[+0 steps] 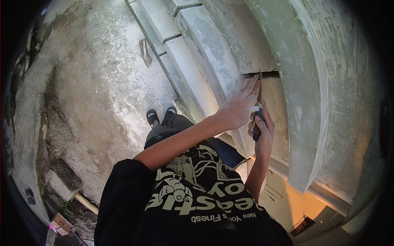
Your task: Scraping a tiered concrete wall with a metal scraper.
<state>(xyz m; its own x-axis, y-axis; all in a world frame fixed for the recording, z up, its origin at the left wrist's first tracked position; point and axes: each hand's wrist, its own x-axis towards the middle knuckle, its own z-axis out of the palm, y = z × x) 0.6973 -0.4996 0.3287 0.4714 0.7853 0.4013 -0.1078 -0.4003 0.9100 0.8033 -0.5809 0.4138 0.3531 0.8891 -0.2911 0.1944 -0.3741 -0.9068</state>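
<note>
My right hand (264,130) is closed round the black handle of a narrow-bladed hand tool (260,92). The blade points away from me, its tip at a dark gap (271,74) between two plastered blocks. My left hand (238,107) lies palm down beside the blade, fingers stretched out, fingertips at the gap's edge; its thumb is hidden. A small white piece (254,108) shows between the hands, near the top of the handle; what it belongs to is unclear. Pale dust covers the left hand and forearm. Long grey-green stepped mouldings (203,40) run past both hands.
A broad plastered band (295,92) rises right of the hands. On the rough concrete floor (120,77) lies a brown elongated object (145,53). At lower left are a cardboard box (61,224), a pole (86,203) and dark slippers (30,196). My sandalled feet stand beside the lowest moulding.
</note>
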